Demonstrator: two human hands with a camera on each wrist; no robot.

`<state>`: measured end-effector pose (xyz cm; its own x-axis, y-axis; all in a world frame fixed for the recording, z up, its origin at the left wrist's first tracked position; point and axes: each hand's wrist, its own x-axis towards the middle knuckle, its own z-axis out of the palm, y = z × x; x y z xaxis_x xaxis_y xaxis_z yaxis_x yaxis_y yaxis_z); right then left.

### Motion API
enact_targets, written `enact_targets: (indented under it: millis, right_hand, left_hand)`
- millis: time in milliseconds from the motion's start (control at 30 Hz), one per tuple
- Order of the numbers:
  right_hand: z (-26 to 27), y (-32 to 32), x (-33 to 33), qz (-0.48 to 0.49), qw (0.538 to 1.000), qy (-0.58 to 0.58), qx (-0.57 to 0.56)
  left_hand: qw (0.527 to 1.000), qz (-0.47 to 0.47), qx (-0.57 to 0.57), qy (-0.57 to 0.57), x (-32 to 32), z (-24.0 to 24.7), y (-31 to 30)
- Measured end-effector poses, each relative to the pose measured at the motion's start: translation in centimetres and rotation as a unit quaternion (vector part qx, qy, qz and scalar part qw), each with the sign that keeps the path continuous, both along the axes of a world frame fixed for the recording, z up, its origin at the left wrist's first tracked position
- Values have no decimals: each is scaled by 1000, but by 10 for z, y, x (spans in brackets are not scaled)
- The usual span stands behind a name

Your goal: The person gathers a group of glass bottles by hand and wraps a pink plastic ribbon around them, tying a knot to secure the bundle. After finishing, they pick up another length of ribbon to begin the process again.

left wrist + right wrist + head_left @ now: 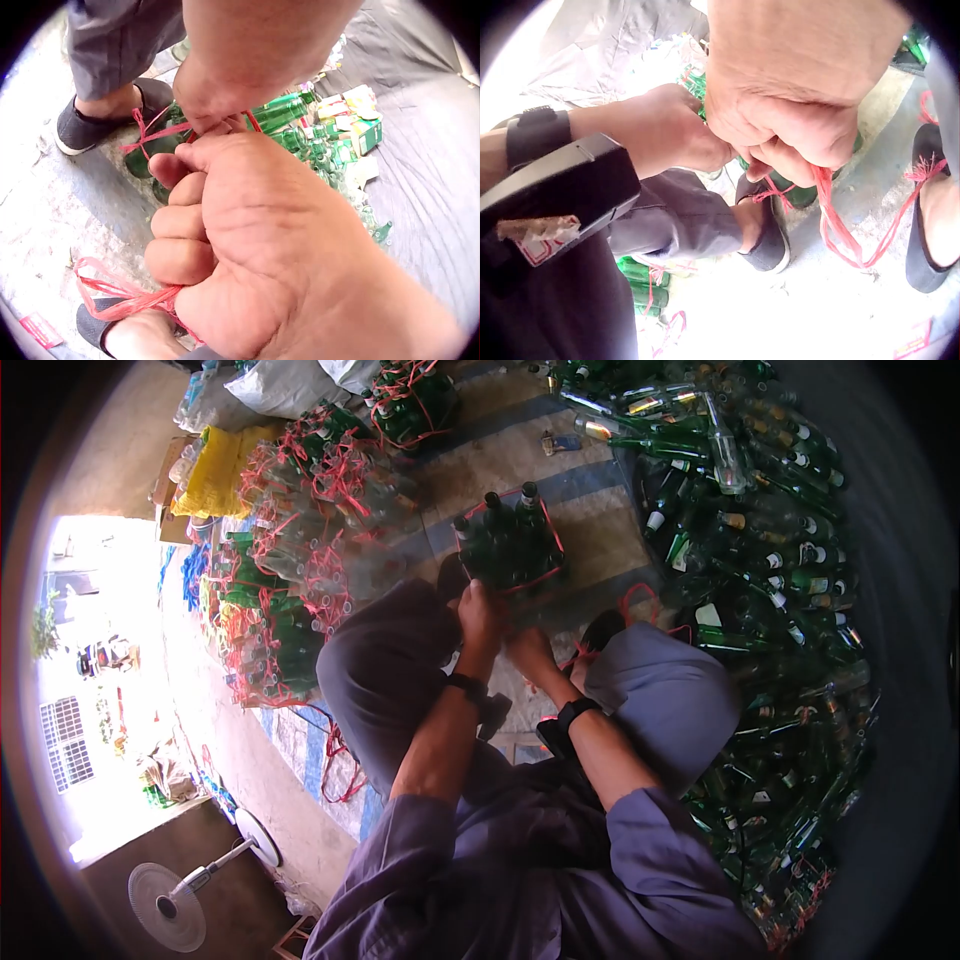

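Both hands work close together beside a bundle of green bottles, which has red string running round it. My left hand has its fingers curled tightly in the left wrist view, with loose red string trailing from below them. My right hand grips red string in the right wrist view; a slack loop hangs from its fist. The hands meet near the bottle tops, and the fingertips partly hide each other. Another bit of tied string crosses the bottles beside the shoe.
Loose green bottles are heaped along the right. Bundles of bottles tied with red string stand on the left, near a yellow sack. A standing fan is at the lower left. Two dark shoes flank the bundle.
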<state>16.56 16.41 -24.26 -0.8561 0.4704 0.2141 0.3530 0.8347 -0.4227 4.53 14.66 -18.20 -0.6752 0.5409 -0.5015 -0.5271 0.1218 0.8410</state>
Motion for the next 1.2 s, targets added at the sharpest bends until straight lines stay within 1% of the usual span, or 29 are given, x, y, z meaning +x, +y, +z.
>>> enact_targets:
  millis: [67, 200, 267, 333, 400, 433, 500, 567, 600, 667, 767, 900, 1000, 1067, 1100, 1200]
  right_hand:
    - [5, -4, 1, -24, 1000, -2, 4]
    - [12, -3, 2, -9, 1000, -11, -26]
    - [8, -6, 2, -49, 997, 46, -35]
    - [7, -8, 3, -49, 997, 42, -37]
    - [4, -9, 3, -48, 997, 40, -39]
    - [3, -10, 2, -56, 997, 49, -25]
    - [6, -8, 2, -62, 996, 57, -11]
    - [21, -6, 6, -12, 997, 14, 78]
    - [21, -7, 6, -12, 997, 13, 77]
    - [20, -10, 6, -40, 997, 37, 51]
    - [31, -9, 6, -26, 996, 41, 71]
    - [22, -7, 6, -13, 996, 14, 86]
    - [12, -10, 7, -18, 998, 19, 63]
    - [-1, -14, 3, -62, 997, 30, 24]
    - [-1, -13, 3, -63, 997, 31, 25]
    - [3, -10, 4, -35, 998, 21, 42]
  left_hand:
    - [1000, -2, -5, -8, -2, -1, 0]
    - [1000, -10, 7, -20, -6, 1, 0]
    - [1000, -16, -1, -22, -7, 6, 0]
    - [999, -22, -9, -25, -8, 3, -3]
    - [999, -40, 7, -27, -10, 5, -3]
    - [999, -39, 9, -27, -10, 8, -3]
    - [997, -27, 16, -63, -8, 17, 0]
    - [997, -21, 16, -65, -6, 20, 1]
    - [998, -16, 16, -67, -6, 21, 1]
    - [997, -21, 15, -68, -6, 22, -1]
    - [998, -25, 12, -61, -5, 21, -2]
    - [998, -9, -6, -55, -4, 23, 5]
    - [998, -34, -8, -47, -6, 23, 2]
    - [998, -40, -10, -53, -7, 23, 1]
    - [997, -45, -11, -60, -8, 23, 1]
    - [998, -39, -4, -41, -6, 21, 2]
